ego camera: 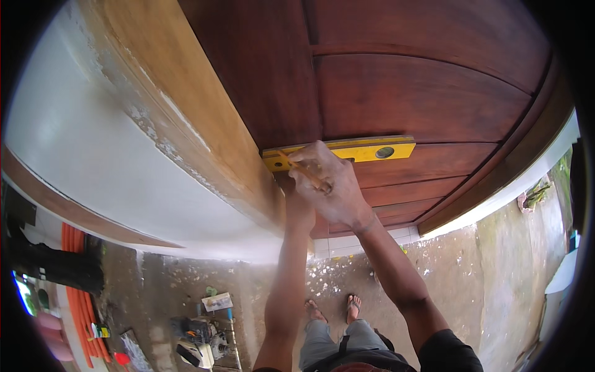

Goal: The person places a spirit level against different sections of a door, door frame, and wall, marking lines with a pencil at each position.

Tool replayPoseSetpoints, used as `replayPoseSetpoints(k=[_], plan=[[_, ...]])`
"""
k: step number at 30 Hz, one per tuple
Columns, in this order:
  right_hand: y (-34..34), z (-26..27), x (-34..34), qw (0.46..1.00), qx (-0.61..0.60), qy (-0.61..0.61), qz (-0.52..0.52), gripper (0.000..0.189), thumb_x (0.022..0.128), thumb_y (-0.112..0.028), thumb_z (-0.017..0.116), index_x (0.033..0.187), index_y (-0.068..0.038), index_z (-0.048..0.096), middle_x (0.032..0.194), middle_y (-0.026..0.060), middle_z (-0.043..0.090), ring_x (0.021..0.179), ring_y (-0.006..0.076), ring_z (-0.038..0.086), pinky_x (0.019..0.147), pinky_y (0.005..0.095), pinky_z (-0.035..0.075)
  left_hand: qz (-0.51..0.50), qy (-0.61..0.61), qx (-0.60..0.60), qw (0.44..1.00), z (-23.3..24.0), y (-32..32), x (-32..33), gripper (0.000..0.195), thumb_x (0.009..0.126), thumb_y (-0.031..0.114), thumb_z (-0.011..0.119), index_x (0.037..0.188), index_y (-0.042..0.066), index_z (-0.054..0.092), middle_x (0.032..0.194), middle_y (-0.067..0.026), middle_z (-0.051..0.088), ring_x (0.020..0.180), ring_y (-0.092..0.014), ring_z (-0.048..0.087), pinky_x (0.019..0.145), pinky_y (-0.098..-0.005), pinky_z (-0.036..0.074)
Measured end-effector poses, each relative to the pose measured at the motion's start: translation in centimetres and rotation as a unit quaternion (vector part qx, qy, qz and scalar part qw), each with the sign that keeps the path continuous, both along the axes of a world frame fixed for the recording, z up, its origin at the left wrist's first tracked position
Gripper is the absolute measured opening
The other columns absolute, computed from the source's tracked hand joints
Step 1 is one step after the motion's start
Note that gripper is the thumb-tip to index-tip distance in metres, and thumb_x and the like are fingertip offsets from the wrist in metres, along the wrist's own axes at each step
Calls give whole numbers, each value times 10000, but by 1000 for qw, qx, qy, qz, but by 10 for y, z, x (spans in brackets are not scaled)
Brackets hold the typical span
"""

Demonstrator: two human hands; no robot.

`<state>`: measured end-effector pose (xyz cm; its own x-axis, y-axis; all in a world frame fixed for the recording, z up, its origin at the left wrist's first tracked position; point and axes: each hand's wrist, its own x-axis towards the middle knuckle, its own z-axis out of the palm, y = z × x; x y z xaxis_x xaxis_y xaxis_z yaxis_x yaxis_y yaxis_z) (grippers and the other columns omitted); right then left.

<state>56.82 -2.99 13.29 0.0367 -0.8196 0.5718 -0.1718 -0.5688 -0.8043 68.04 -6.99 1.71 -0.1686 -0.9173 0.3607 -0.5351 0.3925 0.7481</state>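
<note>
A yellow spirit level (372, 151) lies across a dark red-brown wooden panelled door (269, 79), its left end close to the lighter wooden door frame (204, 130). My right hand (331, 186) is closed around an orange pencil (302, 172), whose far end crosses the level's upper edge near its left part. Below the level, my left hand (297, 195) is mostly hidden behind the right one; whether its fingers hold the level cannot be seen.
A white wall (116, 162) with flaking paint borders the frame. On the ground at lower left stand a small engine-like machine (204, 342) and orange pipes (79, 297). White flecks lie near my feet. A potted plant (534, 195) is at the far right.
</note>
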Motion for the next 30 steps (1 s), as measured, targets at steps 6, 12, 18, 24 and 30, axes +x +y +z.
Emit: replayPoseSetpoints(k=[6,12,18,24,30], plan=[[-37,-7,9,986,-104,107,-75,150,825,-36,703,965,-50,649,907,71,659,863,268,635,732,351,535,-36,229,24,973,-14,-6,-18,569,958,313,639,1411,31,440,1354,-134,515,1245,-249,497,1030,-389,407],[-42,-13,18,987,-115,81,-80,157,823,-49,713,972,-71,670,914,49,658,874,261,615,757,361,530,-152,383,83,907,-33,-18,-3,558,976,343,577,1407,16,440,1371,-169,509,1269,-295,484,1059,-424,386],[-27,-16,18,982,-95,105,-121,164,833,-89,728,982,-51,672,902,55,665,846,235,628,735,352,532,-275,493,126,816,-51,-34,-5,557,994,373,516,1403,1,440,1387,-204,504,1294,-342,471,1087,-459,365],[-13,-17,23,989,102,-37,-101,154,883,-117,716,1008,-30,693,862,52,669,706,121,629,678,267,487,-311,513,148,786,-54,-32,-4,568,1012,403,454,1399,-14,440,1404,-239,498,1319,-389,458,1116,-493,344],[-25,-19,34,986,83,-93,-115,118,916,-86,681,1015,-24,696,807,47,663,661,105,621,657,239,449,-331,517,157,774,-59,-30,1,589,1031,433,393,1394,-29,440,1421,-274,492,1343,-436,445,1145,-528,324]])
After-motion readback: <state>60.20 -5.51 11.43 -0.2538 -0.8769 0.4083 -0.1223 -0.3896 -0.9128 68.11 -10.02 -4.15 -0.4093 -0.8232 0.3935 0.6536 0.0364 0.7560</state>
